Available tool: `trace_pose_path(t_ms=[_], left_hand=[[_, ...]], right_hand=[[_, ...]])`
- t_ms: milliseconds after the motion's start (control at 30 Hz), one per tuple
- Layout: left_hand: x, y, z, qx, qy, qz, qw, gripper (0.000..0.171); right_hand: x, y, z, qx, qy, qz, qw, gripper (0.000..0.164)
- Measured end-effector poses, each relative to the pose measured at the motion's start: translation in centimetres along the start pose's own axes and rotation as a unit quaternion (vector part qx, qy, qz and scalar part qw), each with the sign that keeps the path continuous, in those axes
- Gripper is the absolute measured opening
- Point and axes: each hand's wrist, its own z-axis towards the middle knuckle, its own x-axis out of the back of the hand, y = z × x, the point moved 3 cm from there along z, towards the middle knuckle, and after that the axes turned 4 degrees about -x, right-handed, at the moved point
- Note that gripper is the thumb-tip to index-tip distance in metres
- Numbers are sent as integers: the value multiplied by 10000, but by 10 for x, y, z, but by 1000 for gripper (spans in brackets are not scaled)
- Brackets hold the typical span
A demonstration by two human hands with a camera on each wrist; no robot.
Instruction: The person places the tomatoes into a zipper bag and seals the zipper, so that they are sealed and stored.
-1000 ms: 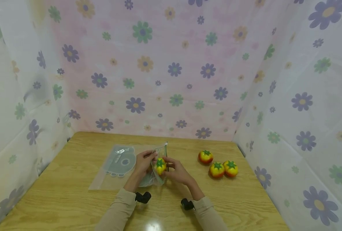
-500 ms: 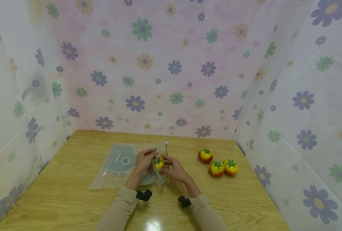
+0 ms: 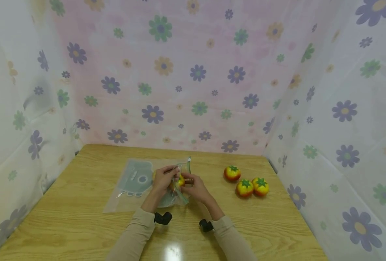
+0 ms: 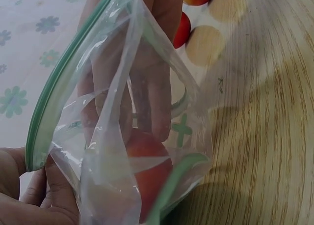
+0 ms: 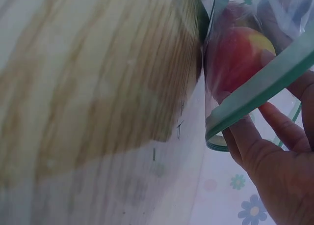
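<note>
My left hand [image 3: 163,180] pinches the rim of a clear zip bag [image 4: 108,151] with green edging and keeps its mouth spread. My right hand [image 3: 196,187] reaches into that mouth, its fingers around a red-and-yellow toy tomato [image 3: 181,180]. In the right wrist view the tomato [image 5: 235,60] lies behind the clear film, with fingertips at its sides and the green zip strip [image 5: 265,90] crossing in front of the fingers. The left wrist view shows the tomato [image 4: 147,161] low in the bag, beneath the right fingers. A yellow patch [image 3: 154,175] peeks out left of my left hand.
Three more toy tomatoes with green tops, among them the rear one [image 3: 232,174], sit on the wooden table [image 3: 277,224] to the right. A flat clear bag with a grey-blue animal print [image 3: 135,179] lies at left. Flower-patterned sheets [image 3: 180,72] enclose the table.
My right hand has pushed the toy tomato leftward and deeper into the zip bag, so less of it shows. My left hand stays on the rim. The head view has tilted slightly down.
</note>
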Motion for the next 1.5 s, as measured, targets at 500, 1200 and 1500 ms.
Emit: trace_pose_path(t_ms=[500,1200,1500], left_hand=[[1,1,0,69,-10,-73,9999,33],[5,5,1,182,69,61,9998,33],[3,4,0,104,106,-96,9998,31]], right_hand=[[-7,6,10,51,100,67,9999,50],[-9,-40,2,-43,125,255,9996,41],[-9,-36,2,24,40,309,9995,40]])
